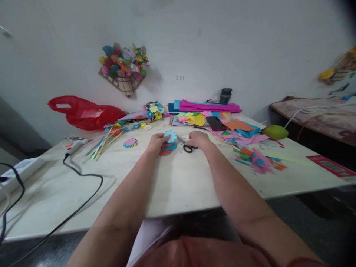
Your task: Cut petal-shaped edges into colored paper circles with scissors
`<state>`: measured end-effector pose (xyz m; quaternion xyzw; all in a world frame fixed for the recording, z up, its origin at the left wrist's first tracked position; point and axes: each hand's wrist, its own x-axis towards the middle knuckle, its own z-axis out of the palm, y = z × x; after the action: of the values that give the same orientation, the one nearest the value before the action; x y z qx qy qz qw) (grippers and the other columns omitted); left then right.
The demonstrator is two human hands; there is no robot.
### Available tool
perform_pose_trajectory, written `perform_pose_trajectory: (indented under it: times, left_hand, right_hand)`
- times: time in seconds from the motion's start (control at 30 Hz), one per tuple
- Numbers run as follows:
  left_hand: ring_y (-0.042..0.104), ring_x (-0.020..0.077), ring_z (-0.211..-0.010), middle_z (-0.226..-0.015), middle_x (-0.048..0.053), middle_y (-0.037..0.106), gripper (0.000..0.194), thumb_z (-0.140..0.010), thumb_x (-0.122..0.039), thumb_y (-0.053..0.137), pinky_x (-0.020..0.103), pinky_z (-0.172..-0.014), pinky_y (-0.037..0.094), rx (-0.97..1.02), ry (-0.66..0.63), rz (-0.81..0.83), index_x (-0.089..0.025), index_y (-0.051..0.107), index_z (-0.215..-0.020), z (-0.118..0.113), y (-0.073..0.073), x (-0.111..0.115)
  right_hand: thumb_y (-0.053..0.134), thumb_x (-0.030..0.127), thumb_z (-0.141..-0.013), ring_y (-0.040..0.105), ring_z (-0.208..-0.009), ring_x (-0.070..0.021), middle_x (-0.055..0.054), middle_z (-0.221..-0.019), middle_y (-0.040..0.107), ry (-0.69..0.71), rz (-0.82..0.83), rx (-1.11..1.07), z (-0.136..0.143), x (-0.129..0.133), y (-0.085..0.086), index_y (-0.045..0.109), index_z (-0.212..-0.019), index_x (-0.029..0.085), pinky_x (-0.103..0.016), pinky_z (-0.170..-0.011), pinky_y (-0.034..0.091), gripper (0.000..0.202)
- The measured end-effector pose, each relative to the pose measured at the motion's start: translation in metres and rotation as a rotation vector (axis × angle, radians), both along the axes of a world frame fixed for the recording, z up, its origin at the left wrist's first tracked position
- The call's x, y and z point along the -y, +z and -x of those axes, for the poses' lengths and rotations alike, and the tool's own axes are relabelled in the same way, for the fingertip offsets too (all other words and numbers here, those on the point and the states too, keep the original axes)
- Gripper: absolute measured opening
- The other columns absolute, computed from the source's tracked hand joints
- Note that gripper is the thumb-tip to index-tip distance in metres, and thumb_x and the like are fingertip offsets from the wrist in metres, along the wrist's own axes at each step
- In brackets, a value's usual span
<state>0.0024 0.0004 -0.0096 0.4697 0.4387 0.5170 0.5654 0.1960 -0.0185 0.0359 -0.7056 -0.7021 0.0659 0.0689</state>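
Observation:
Between the thumb and fingers of my left hand (158, 142) is a light blue scalloped paper disc (170, 137). Just below it on the table lie a darker blue disc (170, 147) and an orange one (164, 152). My right hand (199, 139) rests by the black-handled scissors (188, 148), whose blades point up and left toward the disc; its fingers are bent, and whether they grip the scissors I cannot tell. Left of my hands sits a small stack of scalloped discs with a pink one on top (130, 142).
Paper scraps (261, 161) and a phone (216, 123) lie to the right, near a green fruit (275, 132). Coloured sheets (208, 106) lie at the back. A red bag (86, 113), paper strips (101, 146) and a black cable (83, 174) are on the left.

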Motion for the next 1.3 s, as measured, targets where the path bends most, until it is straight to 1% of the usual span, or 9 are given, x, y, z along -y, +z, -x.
perform_pose_trajectory:
  times: [0.1, 0.33, 0.63, 0.77, 0.87, 0.93, 1.0, 1.1, 1.3]
  left_hand:
    - [0.068, 0.0136, -0.061, -0.071, 0.006, 0.069, 0.027, -0.065, -0.021, 0.087, 0.023, -0.058, 0.056, 0.012, 0.013, -0.003, -0.011, 0.063, -0.073, 0.001, 0.0, 0.0]
    - [0.067, 0.013, -0.06, -0.072, 0.007, 0.069, 0.024, -0.067, -0.02, 0.085, 0.024, -0.058, 0.056, 0.047, 0.037, -0.011, -0.01, 0.064, -0.074, 0.001, 0.002, 0.001]
    - [0.067, 0.0125, -0.064, -0.073, 0.005, 0.069, 0.019, -0.068, -0.019, 0.081, 0.023, -0.06, 0.056, 0.087, 0.107, -0.017, -0.012, 0.064, -0.074, 0.003, 0.003, -0.002]
    - [0.068, 0.0132, -0.066, -0.073, 0.004, 0.069, 0.021, -0.067, -0.02, 0.082, 0.024, -0.064, 0.057, 0.106, 0.13, -0.027, -0.012, 0.064, -0.074, 0.005, 0.003, -0.004]
    - [0.069, 0.0147, -0.068, -0.074, 0.005, 0.07, 0.023, -0.066, -0.022, 0.084, 0.025, -0.064, 0.057, 0.126, 0.13, -0.043, -0.012, 0.065, -0.075, 0.005, 0.001, -0.006]
    - [0.069, 0.0154, -0.067, -0.073, 0.005, 0.07, 0.024, -0.065, -0.022, 0.084, 0.025, -0.063, 0.057, 0.146, 0.133, -0.053, -0.012, 0.066, -0.076, 0.005, 0.0, -0.007]
    - [0.069, 0.0158, -0.066, -0.072, 0.005, 0.071, 0.024, -0.065, -0.022, 0.084, 0.025, -0.062, 0.057, 0.168, 0.141, -0.055, -0.011, 0.066, -0.076, 0.005, -0.001, -0.008]
    - [0.069, 0.0158, -0.066, -0.072, 0.006, 0.071, 0.023, -0.065, -0.021, 0.084, 0.025, -0.06, 0.057, 0.191, 0.135, -0.049, -0.011, 0.067, -0.076, 0.006, -0.002, -0.009]
    - [0.067, 0.016, -0.066, -0.071, 0.005, 0.071, 0.019, -0.062, -0.017, 0.083, 0.026, -0.061, 0.058, 0.235, 0.119, -0.049, -0.013, 0.068, -0.072, 0.007, -0.002, -0.011]
  right_hand:
    - [0.075, 0.033, -0.074, 0.066, -0.115, -0.0321, -0.018, -0.125, 0.071, 0.031, 0.031, 0.072, 0.005, 0.006, 0.004, 0.075, -0.117, 0.019, -0.034, -0.082, 0.05, 0.045]
    - [0.069, 0.012, -0.073, 0.069, -0.108, -0.0315, -0.019, -0.116, 0.074, 0.091, 0.08, 0.109, 0.011, 0.008, 0.003, 0.078, -0.111, 0.018, -0.034, -0.08, 0.051, 0.039]
    - [0.067, 0.014, -0.078, 0.066, -0.116, -0.0317, -0.018, -0.122, 0.072, 0.07, -0.011, 0.079, 0.005, 0.006, 0.001, 0.077, -0.112, 0.019, -0.036, -0.087, 0.051, 0.035]
    - [0.074, 0.015, -0.075, 0.069, -0.11, -0.0309, -0.015, -0.117, 0.075, -0.02, -0.063, -0.127, 0.001, -0.002, -0.003, 0.08, -0.104, 0.021, -0.034, -0.081, 0.052, 0.03]
    - [0.076, 0.017, -0.077, 0.073, -0.076, -0.025, -0.011, -0.082, 0.077, -0.032, -0.024, -0.445, 0.001, -0.004, -0.004, 0.08, -0.09, 0.017, -0.028, -0.058, 0.049, 0.014]
    - [0.073, 0.016, -0.081, 0.065, -0.053, -0.0164, -0.005, -0.065, 0.07, -0.025, 0.036, -0.708, 0.002, -0.002, -0.004, 0.076, -0.087, 0.015, -0.024, -0.044, 0.038, 0.007]
    - [0.069, 0.015, -0.087, 0.055, -0.042, -0.0094, 0.0, -0.057, 0.064, 0.005, 0.062, -0.896, 0.002, 0.001, -0.003, 0.073, -0.087, 0.013, -0.02, -0.038, 0.029, 0.004]
    - [0.067, 0.021, -0.091, 0.049, -0.038, -0.0053, 0.003, -0.053, 0.058, 0.083, 0.093, -1.039, -0.001, 0.003, -0.003, 0.067, -0.082, 0.013, -0.018, -0.035, 0.024, 0.012]
    - [0.06, 0.036, -0.098, 0.059, -0.044, -0.0091, -0.001, -0.062, 0.065, 0.231, 0.236, -1.119, -0.011, 0.0, -0.011, 0.061, -0.088, 0.014, -0.019, -0.035, 0.032, 0.024]
